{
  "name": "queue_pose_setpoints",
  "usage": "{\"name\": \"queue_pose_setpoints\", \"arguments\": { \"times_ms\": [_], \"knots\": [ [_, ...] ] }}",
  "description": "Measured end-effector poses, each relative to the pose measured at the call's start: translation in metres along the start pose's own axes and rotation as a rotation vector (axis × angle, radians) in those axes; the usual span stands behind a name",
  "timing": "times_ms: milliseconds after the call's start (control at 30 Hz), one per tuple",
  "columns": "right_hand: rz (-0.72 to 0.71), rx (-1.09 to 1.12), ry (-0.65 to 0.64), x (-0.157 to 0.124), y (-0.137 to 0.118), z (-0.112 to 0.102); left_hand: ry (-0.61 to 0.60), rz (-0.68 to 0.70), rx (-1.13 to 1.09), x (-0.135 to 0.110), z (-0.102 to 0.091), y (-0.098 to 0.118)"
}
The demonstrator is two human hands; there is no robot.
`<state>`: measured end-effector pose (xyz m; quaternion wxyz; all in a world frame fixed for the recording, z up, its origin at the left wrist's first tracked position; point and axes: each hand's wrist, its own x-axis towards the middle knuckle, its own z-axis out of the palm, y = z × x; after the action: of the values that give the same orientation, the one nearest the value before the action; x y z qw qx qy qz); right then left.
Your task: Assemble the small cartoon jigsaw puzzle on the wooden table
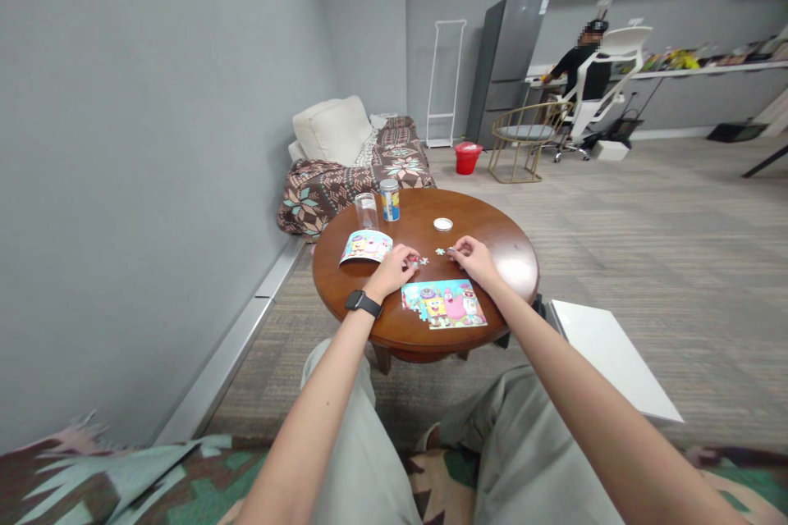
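Note:
The jigsaw puzzle [452,305], a cartoon picture with a yellow and a pink character, lies mostly assembled on the round wooden table [492,217]. Its lower left corner has a ragged, open edge. Just beyond it, my left hand [397,269], with a black watch at the wrist, has its fingers closed on a small reddish puzzle piece. Another loose piece [424,261] lies beside those fingertips. My right hand [475,259] pinches a puzzle piece [451,250], partly hidden by the fingers. Between the hands lies one more loose piece [439,251].
A curved picture sheet [368,245], a clear glass [366,212], a printed can [390,201] and a round lid [442,224] stand on the table. Behind are a covered sofa [394,156] and a red bin [468,157]. A person [582,61] sits at a far counter.

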<state>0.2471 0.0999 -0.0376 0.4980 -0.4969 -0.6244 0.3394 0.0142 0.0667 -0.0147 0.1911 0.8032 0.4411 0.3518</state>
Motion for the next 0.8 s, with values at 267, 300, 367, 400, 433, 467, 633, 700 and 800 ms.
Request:
{"name": "queue_pose_setpoints", "arguments": {
  "times_ms": [267, 300, 367, 400, 433, 467, 633, 700, 800],
  "knots": [
    [-0.065, -0.144, 0.077, -0.002, -0.007, -0.002, 0.001, -0.031, -0.043, 0.001, 0.001, -0.003],
    [-0.051, -0.138, 0.069, -0.002, -0.008, -0.002, 0.004, -0.028, -0.044, 0.001, 0.001, -0.003],
    [-0.019, -0.12, 0.044, -0.002, -0.009, -0.001, 0.01, -0.022, -0.05, 0.001, 0.001, -0.003],
    [-0.003, -0.107, 0.033, -0.002, -0.009, -0.001, 0.013, -0.02, -0.053, 0.002, 0.001, -0.003],
    [0.013, -0.087, 0.022, -0.002, -0.009, -0.001, 0.014, -0.018, -0.053, 0.002, 0.001, -0.003],
    [0.027, -0.063, 0.01, -0.002, -0.01, -0.001, 0.012, -0.016, -0.05, 0.002, 0.001, -0.002],
    [0.056, 0.024, -0.039, -0.002, -0.011, 0.0, -0.014, -0.004, -0.009, 0.003, -0.001, 0.002],
    [0.053, 0.017, -0.044, -0.002, -0.011, 0.0, -0.019, 0.001, -0.003, 0.002, -0.003, 0.003],
    [0.058, 0.001, -0.038, -0.001, -0.011, 0.0, -0.019, 0.02, 0.0, 0.001, -0.003, 0.003]
  ]
}}
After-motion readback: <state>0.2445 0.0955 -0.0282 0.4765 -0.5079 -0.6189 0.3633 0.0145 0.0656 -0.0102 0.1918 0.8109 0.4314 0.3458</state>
